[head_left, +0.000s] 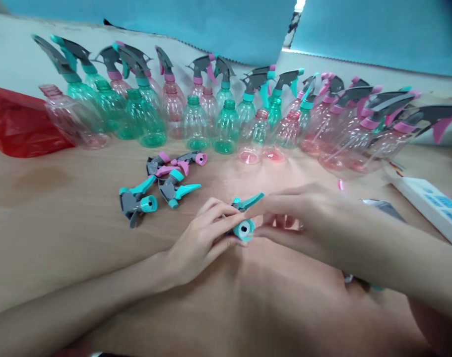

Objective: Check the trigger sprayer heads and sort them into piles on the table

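Observation:
A grey and teal trigger spray head (244, 229) is held just above the table, its round collar and white inner opening facing me. My left hand (201, 233) grips its grey body from the left, fingers and thumb wrapped round it. From the right, my right hand (294, 213) closes its fingers at the collar and near the teal trigger; whether something small is between those fingers is hidden. To the left lie loose spray heads: a teal one (136, 202), another teal one (173, 188), and two pink ones, one of which (190, 159) lies farther right.
A row of clear green bottles (196, 124) and pink bottles (253, 136) lines the back, many with spray heads on. A red plastic bag (21, 124) lies at the left. On the right are a white and blue box (436, 203) and a small pink piece (341, 185).

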Demonstrator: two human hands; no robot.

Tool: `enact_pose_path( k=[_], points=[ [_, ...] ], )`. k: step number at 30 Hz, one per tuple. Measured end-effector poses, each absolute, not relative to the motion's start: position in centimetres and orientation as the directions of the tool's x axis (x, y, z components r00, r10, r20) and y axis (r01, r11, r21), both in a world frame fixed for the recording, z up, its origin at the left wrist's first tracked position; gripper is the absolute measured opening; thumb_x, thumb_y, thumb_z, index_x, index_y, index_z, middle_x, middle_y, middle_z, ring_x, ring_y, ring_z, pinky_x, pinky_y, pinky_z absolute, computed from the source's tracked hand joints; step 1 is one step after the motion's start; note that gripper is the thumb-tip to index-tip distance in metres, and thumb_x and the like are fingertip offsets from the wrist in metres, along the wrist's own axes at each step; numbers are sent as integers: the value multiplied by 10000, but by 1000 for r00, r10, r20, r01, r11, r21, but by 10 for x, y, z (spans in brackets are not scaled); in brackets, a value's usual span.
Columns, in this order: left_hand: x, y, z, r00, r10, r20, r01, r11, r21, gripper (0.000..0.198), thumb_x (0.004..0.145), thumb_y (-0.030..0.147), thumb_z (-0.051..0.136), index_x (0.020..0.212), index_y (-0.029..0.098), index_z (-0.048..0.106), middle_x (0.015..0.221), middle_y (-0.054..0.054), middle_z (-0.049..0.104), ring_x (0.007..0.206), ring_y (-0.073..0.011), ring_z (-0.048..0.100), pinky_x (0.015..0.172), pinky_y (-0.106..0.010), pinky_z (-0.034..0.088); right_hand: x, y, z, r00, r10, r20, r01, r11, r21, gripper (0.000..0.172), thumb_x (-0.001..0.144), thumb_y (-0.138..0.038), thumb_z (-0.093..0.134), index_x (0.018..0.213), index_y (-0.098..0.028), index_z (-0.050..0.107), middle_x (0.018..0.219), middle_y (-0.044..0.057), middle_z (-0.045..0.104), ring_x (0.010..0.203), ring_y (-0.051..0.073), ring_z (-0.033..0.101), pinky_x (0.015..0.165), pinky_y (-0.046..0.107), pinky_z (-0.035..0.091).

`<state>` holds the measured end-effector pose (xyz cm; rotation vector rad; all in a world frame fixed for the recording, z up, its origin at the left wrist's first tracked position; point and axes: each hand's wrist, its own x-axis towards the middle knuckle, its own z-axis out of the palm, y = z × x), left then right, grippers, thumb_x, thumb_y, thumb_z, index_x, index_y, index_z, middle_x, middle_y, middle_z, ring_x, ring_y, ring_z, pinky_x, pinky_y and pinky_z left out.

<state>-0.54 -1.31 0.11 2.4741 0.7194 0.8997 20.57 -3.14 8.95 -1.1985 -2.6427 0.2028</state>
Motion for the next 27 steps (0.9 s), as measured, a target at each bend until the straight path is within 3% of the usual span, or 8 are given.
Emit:
enact_pose_path(
  k=[3, 9, 18, 22, 27],
  points=[
    [6, -13, -1, 634, 624, 457, 387, -768, 511, 382, 910, 184, 534, 1285, 251, 514, 1065, -69, 581, 976, -221, 482, 845, -379, 466, 218, -38, 108, -588, 764, 267, 778, 624, -73, 147, 802, -203, 601, 874, -277, 707, 606, -43, 644, 487, 119, 520, 456, 262, 299],
    [56, 5, -8, 578, 649, 495, 406, -754, 516, 346, 886, 157, 552, 1231, 167, 540, 1071, -77, 588, 1035, -227, 493, 923, -409, 452, 236, -46, 130, -530, 780, 333, 802, 589, -100, 155, 836, -335, 585, 956, -328, 683, 613, -60, 633, 435, 98, 504, 397, 241, 263],
    [128, 32, -18, 634, 576, 515, 372, -812, 450, 216, 883, 227, 547, 1090, 173, 578, 1117, -72, 610, 1093, -226, 534, 926, -376, 471, 261, -29, 126, -495, 862, 106, 852, 506, -138, 229, 807, -398, 597, 1034, -368, 616, 728, -59, 661, 621, 146, 610, 506, 257, 417],
    [102, 29, -10, 631, 571, 526, 419, -821, 388, 257, 890, 227, 546, 1135, 152, 565, 1161, -91, 600, 1113, -222, 519, 966, -382, 439, 265, -21, 121, -469, 880, 76, 866, 475, -159, 291, 817, -415, 569, 1089, -318, 604, 750, -27, 669, 626, 163, 619, 545, 288, 435],
    [26, 30, 9, 569, 650, 504, 586, -750, 305, 204, 921, 240, 506, 1087, 194, 616, 1070, -75, 626, 1025, -236, 551, 913, -433, 432, 262, -19, 116, -430, 903, 7, 888, 424, -179, 311, 814, -470, 551, 1075, -318, 623, 743, -12, 664, 576, 166, 601, 501, 290, 395]
  ],
)
